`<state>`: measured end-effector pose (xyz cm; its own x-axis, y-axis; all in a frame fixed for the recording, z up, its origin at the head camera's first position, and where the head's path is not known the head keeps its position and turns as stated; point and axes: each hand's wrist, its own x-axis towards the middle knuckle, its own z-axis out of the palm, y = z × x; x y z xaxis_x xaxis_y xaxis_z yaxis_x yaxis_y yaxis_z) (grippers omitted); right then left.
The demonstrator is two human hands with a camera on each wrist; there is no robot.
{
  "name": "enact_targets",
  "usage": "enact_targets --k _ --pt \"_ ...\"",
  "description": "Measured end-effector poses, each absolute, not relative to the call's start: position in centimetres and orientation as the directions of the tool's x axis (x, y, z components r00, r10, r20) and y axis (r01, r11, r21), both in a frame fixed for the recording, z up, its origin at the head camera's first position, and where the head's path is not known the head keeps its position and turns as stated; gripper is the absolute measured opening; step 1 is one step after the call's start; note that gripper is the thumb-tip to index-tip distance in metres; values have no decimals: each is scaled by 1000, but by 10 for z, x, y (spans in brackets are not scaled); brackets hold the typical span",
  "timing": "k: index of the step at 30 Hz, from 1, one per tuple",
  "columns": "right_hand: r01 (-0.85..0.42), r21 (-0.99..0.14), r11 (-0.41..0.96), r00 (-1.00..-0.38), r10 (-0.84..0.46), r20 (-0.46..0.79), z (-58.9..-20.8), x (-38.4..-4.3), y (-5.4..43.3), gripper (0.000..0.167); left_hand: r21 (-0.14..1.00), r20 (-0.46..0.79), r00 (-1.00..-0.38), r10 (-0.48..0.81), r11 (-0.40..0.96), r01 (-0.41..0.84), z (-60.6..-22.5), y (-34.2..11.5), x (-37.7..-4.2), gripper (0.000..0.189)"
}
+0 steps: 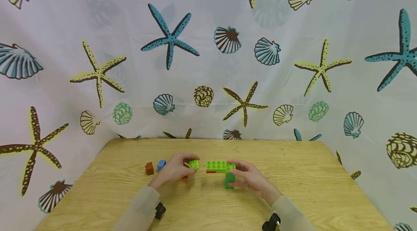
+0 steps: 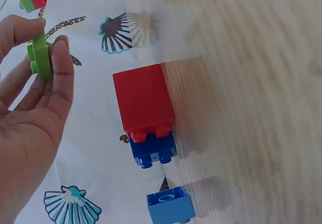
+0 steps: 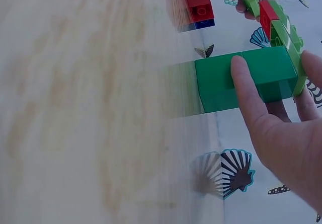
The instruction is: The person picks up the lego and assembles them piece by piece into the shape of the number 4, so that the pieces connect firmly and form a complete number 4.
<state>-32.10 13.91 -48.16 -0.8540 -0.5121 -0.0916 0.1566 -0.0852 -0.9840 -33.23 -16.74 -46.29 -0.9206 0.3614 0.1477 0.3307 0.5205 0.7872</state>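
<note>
My left hand (image 1: 174, 168) pinches a small light green building brick (image 1: 193, 164) with studs, between thumb and fingers. It is held above the table, a short gap left of the block structure. That structure has a column of two dark green bricks (image 3: 244, 75) standing on the table. Light green studded bricks (image 1: 216, 166) lie across its top and jut out to the left, with a red brick (image 3: 267, 20) under the overhanging end. My right hand (image 1: 252, 178) grips the structure at its right side, one finger along the green column and other fingers at the light green top.
A red brick (image 2: 143, 100) sits on a dark blue brick (image 2: 153, 149) beneath my left hand, partly hidden in the head view. A lighter blue brick (image 1: 161, 165) and a brownish-red brick (image 1: 149, 168) stand further left. A shell-patterned curtain (image 1: 202, 68) surrounds the wooden table (image 1: 283, 158).
</note>
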Motion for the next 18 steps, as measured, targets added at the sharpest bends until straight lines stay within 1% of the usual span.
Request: enact_targets --k 5,8,13,18 --pt "163 -983 -86 -862 -497 -100 -480 -320 139 59 832 162 -928 336 460 312 -461 -162 -332 40" --pt "165 -983 -83 -863 -495 -103 -480 -319 139 59 845 165 -937 308 446 296 -458 -158 -331 40" --pt "144 -987 -66 -862 -498 -93 -480 -320 137 54 825 218 -940 261 466 321 -457 -153 -332 39" --pt "112 -993 -35 -872 -482 -82 -481 -319 136 57 819 252 -936 245 461 342 -455 -146 -332 38"
